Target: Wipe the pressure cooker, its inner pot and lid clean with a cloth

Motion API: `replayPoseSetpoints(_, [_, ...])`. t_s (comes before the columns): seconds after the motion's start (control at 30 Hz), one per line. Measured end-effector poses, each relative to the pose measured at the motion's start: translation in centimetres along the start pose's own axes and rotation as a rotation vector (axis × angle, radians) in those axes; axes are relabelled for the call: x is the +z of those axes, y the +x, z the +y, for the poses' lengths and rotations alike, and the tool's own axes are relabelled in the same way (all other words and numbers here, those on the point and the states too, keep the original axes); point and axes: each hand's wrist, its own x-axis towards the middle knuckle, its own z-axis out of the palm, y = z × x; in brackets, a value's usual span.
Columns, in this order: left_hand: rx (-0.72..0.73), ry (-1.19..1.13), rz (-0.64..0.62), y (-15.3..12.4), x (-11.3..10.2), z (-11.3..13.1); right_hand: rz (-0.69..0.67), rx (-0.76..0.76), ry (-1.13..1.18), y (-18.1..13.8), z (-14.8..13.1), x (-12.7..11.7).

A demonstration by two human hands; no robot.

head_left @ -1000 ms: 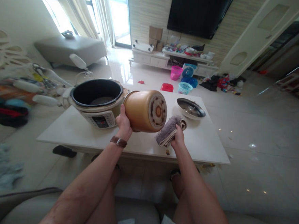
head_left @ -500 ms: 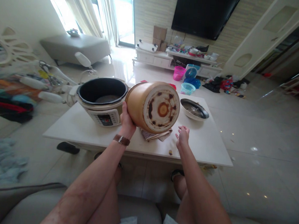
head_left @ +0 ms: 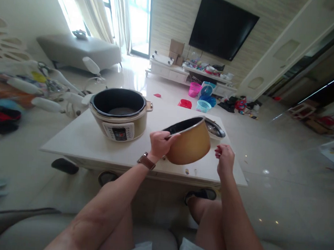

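My left hand (head_left: 160, 143) grips the rim of a gold-coloured inner pot (head_left: 191, 144), held tilted just above the white table (head_left: 77, 141) with its dark opening facing up and away. Just right of the pot, my right hand (head_left: 225, 156) hovers with fingers loosely curled and nothing in it. The rice cooker body (head_left: 119, 114) stands open on the table to the left, its dark cavity showing. A round lid (head_left: 216, 129) lies behind the pot, partly hidden by it. The grey cloth is out of sight.
A TV cabinet (head_left: 184, 73) with clutter stands at the far wall, with coloured baskets (head_left: 203, 104) on the floor before it. A grey bench (head_left: 75, 50) is by the window. A cluttered rack (head_left: 21, 88) is at the left. My knees are under the table's near edge.
The pot, earlier held on its side with its stained bottom facing me, has been turned mouth-up and lowered to the right. My right hand let go of the grey cloth and moved beside the pot.
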Motion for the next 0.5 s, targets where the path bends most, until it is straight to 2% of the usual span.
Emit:
replayPoseSetpoints(0.13, [0.355, 0.096, -0.300, -1.6, 0.6, 0.8, -0.298, 0.067, -0.060, -2.3, -4.6, -0.2])
replayPoseSetpoints(0.2, [0.455, 0.085, -0.422, -2.3, 0.9, 1.3, -0.361, 0.126, -0.187, -2.9, -5.6, -0.2])
replayPoseSetpoints(0.3, [0.532, 0.043, -0.510, -3.3, 1.4, 1.9, -0.380, 0.229, -0.354, -2.9, -5.7, -0.8])
replayPoseSetpoints(0.4, [0.615, 0.037, -0.523, -4.1, 1.9, 2.3, -0.379, 0.322, -0.454, -2.7, -5.3, -1.7])
replayPoseSetpoints(0.5, [0.715, 0.064, -0.526, -4.7, 2.9, 2.4, -0.311, 0.359, -0.476, -2.8, -4.7, -2.5])
